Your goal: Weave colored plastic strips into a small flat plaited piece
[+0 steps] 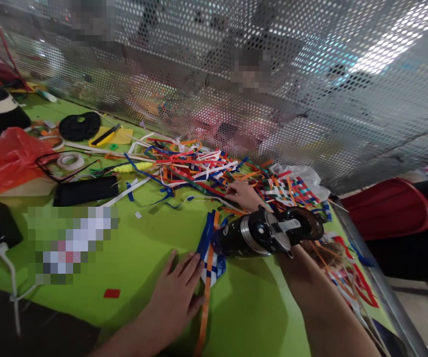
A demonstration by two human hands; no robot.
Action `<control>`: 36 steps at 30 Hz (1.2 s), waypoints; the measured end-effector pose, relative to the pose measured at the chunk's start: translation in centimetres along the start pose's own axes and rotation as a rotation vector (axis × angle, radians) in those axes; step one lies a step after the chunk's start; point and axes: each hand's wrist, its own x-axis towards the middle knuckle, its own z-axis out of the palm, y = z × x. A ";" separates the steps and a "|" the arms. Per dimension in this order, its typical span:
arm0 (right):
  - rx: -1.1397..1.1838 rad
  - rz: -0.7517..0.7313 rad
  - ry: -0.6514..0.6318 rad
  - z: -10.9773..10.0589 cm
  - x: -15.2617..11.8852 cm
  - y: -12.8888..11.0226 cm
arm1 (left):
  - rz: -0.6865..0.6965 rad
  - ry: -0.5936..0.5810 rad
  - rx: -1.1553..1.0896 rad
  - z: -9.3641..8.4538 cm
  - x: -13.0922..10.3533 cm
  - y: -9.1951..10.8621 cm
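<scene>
My left hand (178, 292) lies flat, fingers stretched, on the green tabletop (147, 233). Its fingertips touch the edge of a small woven piece (210, 265) of blue and white strips. A long orange strip (205, 312) runs through this piece toward me. Beyond the flask, my right hand (246, 195) reaches to the heap of coloured strips (199, 166), fingers bent and drawn together. What they pinch is too small to make out. A black flask (239, 235) with its lid flipped up stands beside the woven piece, in front of my right wrist.
A perforated metal screen (199, 74) rises behind the table. To the right of the heap lies a multicoloured woven piece (288, 191). At left are a black phone (85, 191), a tape roll (70, 161), a yellow cutter knife (104, 135) and a red plastic bag (9, 158).
</scene>
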 end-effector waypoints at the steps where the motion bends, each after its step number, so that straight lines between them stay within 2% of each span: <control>1: 0.038 0.023 0.028 -0.1 0.0 0.1 | 0.002 0.002 0.001 0.0 0.0 0.0; 8: 0.364 0.170 0.263 -2.8 -0.2 1.5 | 0.006 0.014 0.003 0.3 -0.2 0.0; 11: 0.510 0.211 0.378 -3.3 -0.3 2.1 | 0.001 0.020 0.007 0.5 -0.2 0.1; 13: 0.458 0.199 0.454 -3.4 -0.3 2.3 | 0.001 0.020 0.011 0.5 -0.3 0.1; 15: 0.250 0.137 0.496 -3.2 -0.3 2.3 | 0.006 0.017 0.016 0.5 -0.3 0.1; 17: 0.014 0.047 0.442 -2.8 -0.3 1.9 | 0.008 0.022 0.015 0.5 -0.3 0.1; 20: -0.206 -0.029 0.237 -1.8 -0.3 1.2 | 0.000 0.040 0.011 0.5 -0.3 0.1; 22: -0.301 -0.010 0.148 -1.0 -0.2 0.7 | -0.002 0.051 0.013 0.6 -0.3 0.1; 26: -0.338 0.061 0.125 -0.6 0.0 0.6 | 0.002 0.059 0.018 0.6 -0.3 0.2; 30: -0.186 0.162 0.235 -2.0 0.1 1.4 | -0.003 0.052 0.023 0.6 -0.3 0.2; 33: 0.099 0.229 0.363 -3.3 0.2 1.8 | 0.016 0.045 0.026 0.6 -0.3 0.1; 36: 0.401 0.290 0.438 -4.3 0.2 1.6 | 0.027 0.032 0.034 0.7 -0.3 0.0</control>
